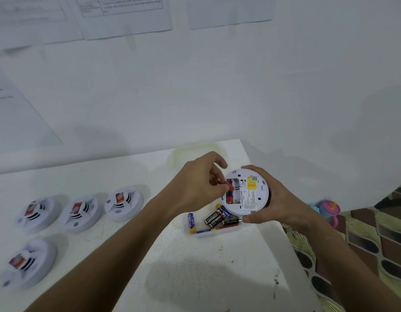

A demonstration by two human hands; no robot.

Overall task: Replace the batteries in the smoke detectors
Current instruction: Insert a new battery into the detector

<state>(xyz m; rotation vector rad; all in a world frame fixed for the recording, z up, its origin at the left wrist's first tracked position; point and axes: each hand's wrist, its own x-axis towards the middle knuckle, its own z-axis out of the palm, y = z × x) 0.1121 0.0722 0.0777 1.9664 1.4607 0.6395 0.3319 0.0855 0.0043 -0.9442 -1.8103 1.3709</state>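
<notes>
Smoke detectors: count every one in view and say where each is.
5. Three in a row at the table's left. One nearer, at front left. One held in the right hand, back open.

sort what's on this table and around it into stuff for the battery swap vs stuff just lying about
For the job:
round white smoke detector in the hands
red battery pinched by left hand
clear tray of loose batteries
four white detectors on the table

Lying about:
pink and blue toy
papers on the wall
</notes>
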